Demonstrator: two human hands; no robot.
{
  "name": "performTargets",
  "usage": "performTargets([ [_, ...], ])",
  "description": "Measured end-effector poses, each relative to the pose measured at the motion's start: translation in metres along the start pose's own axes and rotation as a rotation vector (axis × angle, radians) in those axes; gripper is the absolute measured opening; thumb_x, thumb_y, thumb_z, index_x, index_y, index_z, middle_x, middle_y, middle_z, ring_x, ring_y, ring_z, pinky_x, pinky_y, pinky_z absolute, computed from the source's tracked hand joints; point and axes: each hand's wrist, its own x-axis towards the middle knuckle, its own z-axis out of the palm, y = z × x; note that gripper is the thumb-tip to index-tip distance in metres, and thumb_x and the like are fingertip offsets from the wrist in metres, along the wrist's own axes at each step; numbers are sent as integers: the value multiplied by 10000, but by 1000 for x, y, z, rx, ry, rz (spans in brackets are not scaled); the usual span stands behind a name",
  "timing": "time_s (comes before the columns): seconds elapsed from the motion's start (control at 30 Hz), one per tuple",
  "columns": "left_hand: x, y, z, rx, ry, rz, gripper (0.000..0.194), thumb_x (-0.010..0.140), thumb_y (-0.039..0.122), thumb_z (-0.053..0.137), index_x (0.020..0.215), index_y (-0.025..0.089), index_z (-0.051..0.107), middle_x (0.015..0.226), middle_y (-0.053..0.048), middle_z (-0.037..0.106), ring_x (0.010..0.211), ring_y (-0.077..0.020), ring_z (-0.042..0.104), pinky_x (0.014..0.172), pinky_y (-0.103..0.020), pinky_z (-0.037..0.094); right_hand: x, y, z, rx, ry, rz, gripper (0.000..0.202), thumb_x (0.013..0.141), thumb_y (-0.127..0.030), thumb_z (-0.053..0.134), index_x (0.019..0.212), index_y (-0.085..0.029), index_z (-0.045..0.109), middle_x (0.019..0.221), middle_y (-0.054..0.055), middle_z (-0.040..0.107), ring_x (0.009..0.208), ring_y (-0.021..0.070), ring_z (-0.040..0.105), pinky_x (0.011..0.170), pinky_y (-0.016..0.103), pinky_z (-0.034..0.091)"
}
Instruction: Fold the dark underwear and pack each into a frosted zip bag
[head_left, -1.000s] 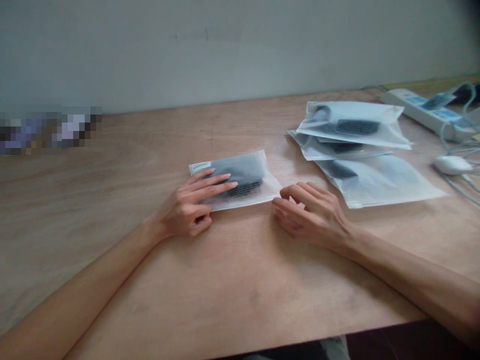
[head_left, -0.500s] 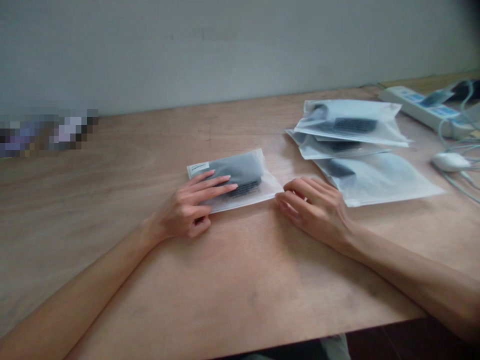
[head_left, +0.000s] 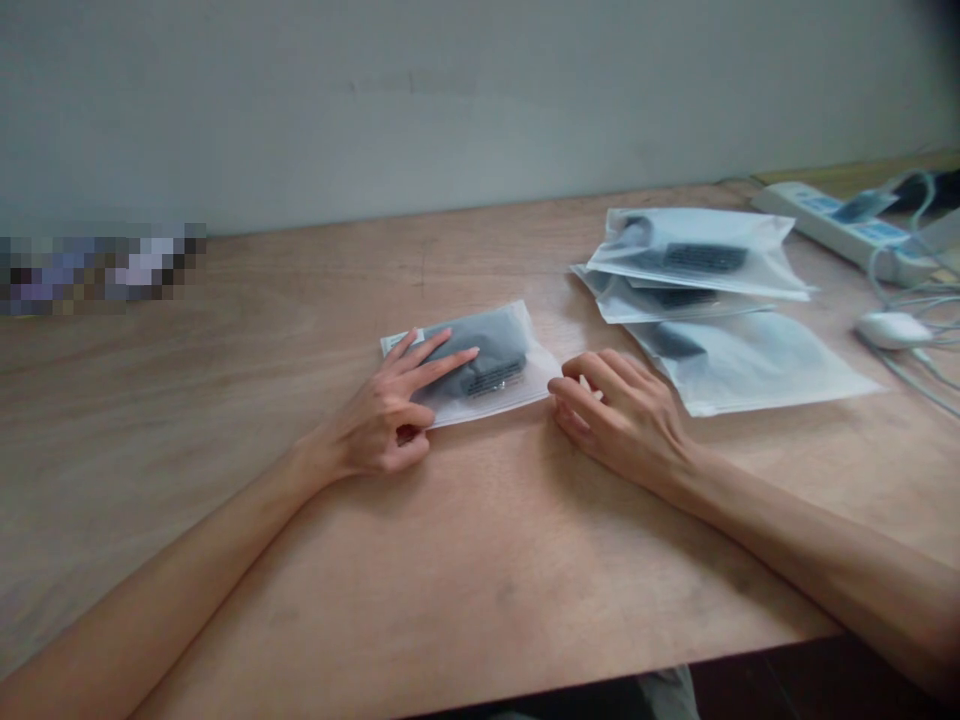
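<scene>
A frosted plastic zip bag (head_left: 491, 340) lies flat on the wooden table, holding something dark grey and a black textured piece. A white label shows at its far left corner, partly covered by fingers. My left hand (head_left: 390, 415) rests across the bag's left side, three fingers spread over it, while thumb and index finger pinch at its near left edge. At the right corner of the same bag, the fingertips of my right hand (head_left: 619, 405) are closed in a pinch. The fingers cover the pinched spots themselves.
Several similar bags (head_left: 757, 370) overlap at the right, beyond my right hand. Farther right are a white power strip (head_left: 832, 225) with cables and a white plug-like adapter (head_left: 892, 330). A blurred-out patch (head_left: 97, 270) sits at the far left. The table's front edge runs along the bottom.
My left index finger has bent in toward the thumb at the bag's near edge, and the other fingers have spread. My right hand stays at the bag's right corner.
</scene>
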Motion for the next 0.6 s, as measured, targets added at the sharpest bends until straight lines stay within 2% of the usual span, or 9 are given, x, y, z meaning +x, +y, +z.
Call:
performTargets([
  [0.07,1,1,-3,-40,-51,-25,203,690,46,603,527,160,559,1661,0,300,1557,-396,198,1265,-658,148,-1,-1,1,34,15,-35,136,888,-107,618,990,-173,681,1002,90,688,851,210,590,743,332,477],
  [0.13,3,4,-3,-72,-76,-12,211,698,35,610,534,165,579,1662,12,295,1561,-385,192,1270,-645,165,-3,-2,1,81,33,-96,292,925,-124,612,1212,-160,651,1218,139,679,1067,267,620,868,404,521],
  [0.2,4,8,-1,-95,-90,11,197,696,44,628,549,172,603,1661,9,295,1564,-381,186,1274,-638,162,-4,-4,1,115,10,-159,430,962,-118,573,1390,-140,558,1407,172,602,1310,315,537,1016,483,502],
  [0.27,6,14,3,-114,-98,32,167,673,56,645,559,175,615,1664,-4,284,1564,-382,182,1279,-626,153,-3,-5,1,142,-36,-196,496,979,-78,516,1473,-103,480,1510,189,518,1448,329,419,1119,523,449],
  [0.33,7,20,9,-128,-91,54,143,641,64,651,558,174,614,1671,-14,261,1561,-394,181,1280,-623,151,-3,-6,2,173,-60,-194,514,984,-48,465,1497,-66,442,1543,211,473,1482,332,380,1148,531,438],
  [0.43,7,23,15,-129,-60,91,121,637,83,647,563,176,621,1673,-19,253,1552,-408,201,1274,-628,177,-1,-8,3,203,-87,-160,512,993,-55,428,1505,-54,428,1498,231,517,1441,325,452,1108,521,498],
  [0.6,8,22,16,-74,-35,104,201,773,180,689,584,180,621,1625,-52,373,1541,-371,266,1282,-583,209,2,-8,0,217,-82,-191,438,979,-52,481,1412,-18,539,1374,230,630,1309,315,598,1063,484,552],
])
